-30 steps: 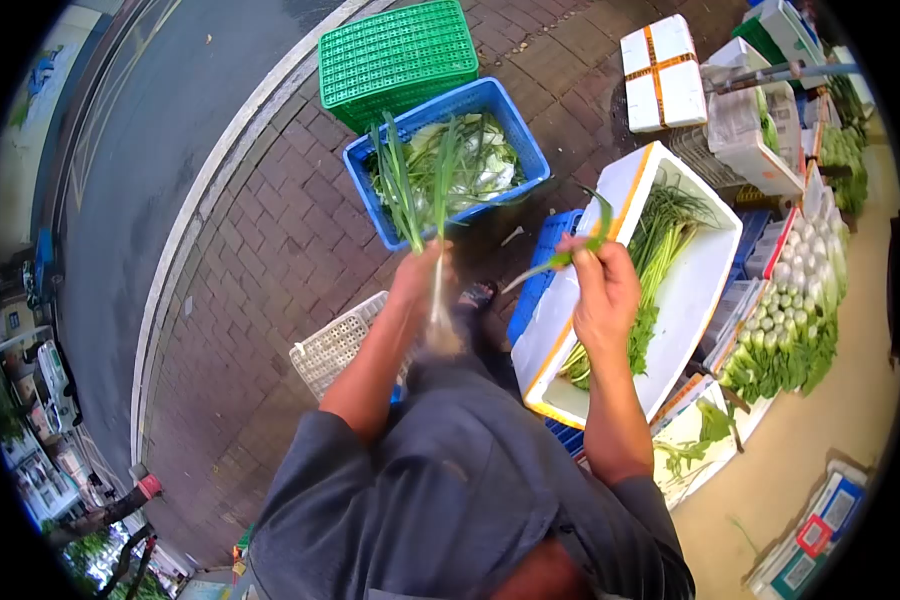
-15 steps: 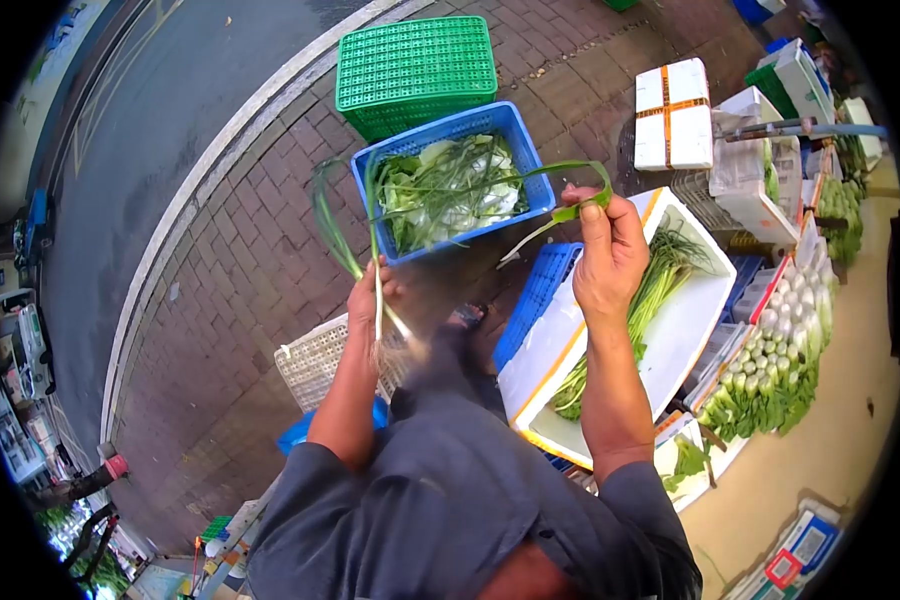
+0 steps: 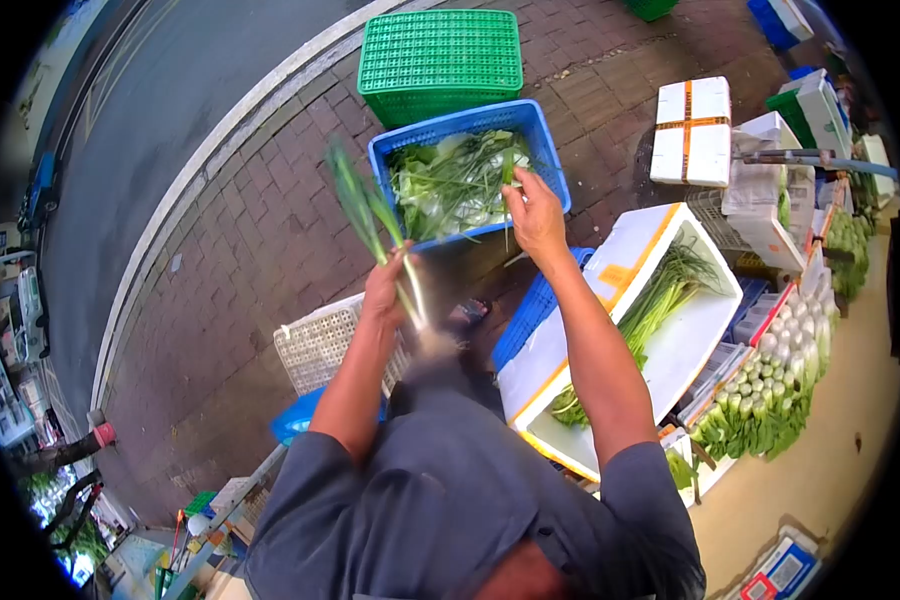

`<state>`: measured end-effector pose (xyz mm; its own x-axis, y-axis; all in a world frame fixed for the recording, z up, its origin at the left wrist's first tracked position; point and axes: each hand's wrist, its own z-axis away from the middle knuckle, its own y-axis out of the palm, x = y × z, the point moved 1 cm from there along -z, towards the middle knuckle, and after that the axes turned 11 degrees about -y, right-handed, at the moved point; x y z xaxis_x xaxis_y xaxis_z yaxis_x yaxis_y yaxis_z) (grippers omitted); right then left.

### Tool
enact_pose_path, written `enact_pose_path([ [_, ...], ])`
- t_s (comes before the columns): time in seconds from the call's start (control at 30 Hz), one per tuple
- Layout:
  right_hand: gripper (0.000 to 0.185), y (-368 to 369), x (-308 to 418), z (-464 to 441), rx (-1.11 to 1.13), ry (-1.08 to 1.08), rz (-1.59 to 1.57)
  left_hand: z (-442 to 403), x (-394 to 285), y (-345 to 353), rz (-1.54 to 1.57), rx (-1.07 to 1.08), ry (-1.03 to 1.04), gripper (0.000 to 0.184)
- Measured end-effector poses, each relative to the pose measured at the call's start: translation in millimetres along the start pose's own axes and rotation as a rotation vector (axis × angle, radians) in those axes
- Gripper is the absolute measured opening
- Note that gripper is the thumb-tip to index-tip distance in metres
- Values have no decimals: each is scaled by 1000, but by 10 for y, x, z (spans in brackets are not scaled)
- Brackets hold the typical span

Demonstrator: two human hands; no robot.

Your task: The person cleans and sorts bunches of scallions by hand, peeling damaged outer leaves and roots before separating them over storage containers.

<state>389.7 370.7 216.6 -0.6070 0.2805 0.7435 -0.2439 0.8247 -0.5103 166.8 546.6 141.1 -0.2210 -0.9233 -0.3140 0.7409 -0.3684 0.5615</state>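
My left hand (image 3: pixel 385 285) is closed round a few green onions (image 3: pixel 367 215), their white root ends pointing down toward my legs and their green tops up to the left. My right hand (image 3: pixel 536 218) is over the near right part of the blue crate (image 3: pixel 560 165), its fingertips pinched on a green leaf (image 3: pixel 508 172). Leafy scraps and pale, shiny pieces (image 3: pixel 435 190) fill that crate. To the right, a white foam box (image 3: pixel 695 335) holds bunches of thin green stems (image 3: pixel 660 305).
Behind the blue crate stands an upturned green crate (image 3: pixel 440 55). A cream basket (image 3: pixel 320 350) sits by my left forearm. A taped foam box (image 3: pixel 692 135) is at the upper right, and bundled leafy vegetables (image 3: pixel 760 400) lie on the right. The kerb (image 3: pixel 185 180) curves along the left.
My right hand has moved left from beside the foam box to over the blue crate, with the leaf. My left hand has shifted slightly, still holding the green onions.
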Motion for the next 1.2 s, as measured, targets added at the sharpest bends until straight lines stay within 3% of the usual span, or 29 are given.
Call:
enact_pose_path([
  [0.03, 25, 64, 3, 40, -29, -76, 72, -26, 14, 37, -15, 8, -2, 31],
  [0.17, 33, 67, 197, 493, 308, 224, 43, -186, 117, 82, -134, 59, 4, 27],
  [0.23, 36, 147, 411, 791, 441, 410, -294, -143, 165, 234, -184, 73, -23, 26],
  [0.3, 31, 201, 574, 945, 447, 464, -330, -117, 205, 386, -234, 87, -66, 26],
  [0.4, 28, 259, 535, 1113, 339, 557, -310, -67, 277, 554, -232, 117, -92, 23],
  [0.6, 27, 368, 308, 1467, 63, 857, -585, -48, 373, 685, -242, 153, -150, 19],
  [0.8, 24, 262, 393, 1517, -48, 991, -733, -11, 382, 717, -316, 133, -167, 16],
  [0.9, 22, 258, 352, 1604, -248, 1009, -893, -31, 389, 695, -199, 109, -158, 16],
  [0.97, 21, 172, 415, 1567, -480, 1157, -1067, 13, 368, 790, -40, 55, -145, 16],
  [1.03, 20, 81, 390, 1638, -419, 1025, -839, -187, 390, 558, 25, 18, -119, 17],
  [1.07, 19, 44, 259, 1789, -242, 812, -533, -274, 389, 442, 71, 34, -112, 17],
  [1.17, 11, -127, 513, 1747, -368, 763, -808, -339, 373, 378, 118, 4, -82, 18],
  [1.2, 10, -162, 562, 1730, -530, 842, -1010, -342, 384, 396, 118, -30, -71, 18],
])
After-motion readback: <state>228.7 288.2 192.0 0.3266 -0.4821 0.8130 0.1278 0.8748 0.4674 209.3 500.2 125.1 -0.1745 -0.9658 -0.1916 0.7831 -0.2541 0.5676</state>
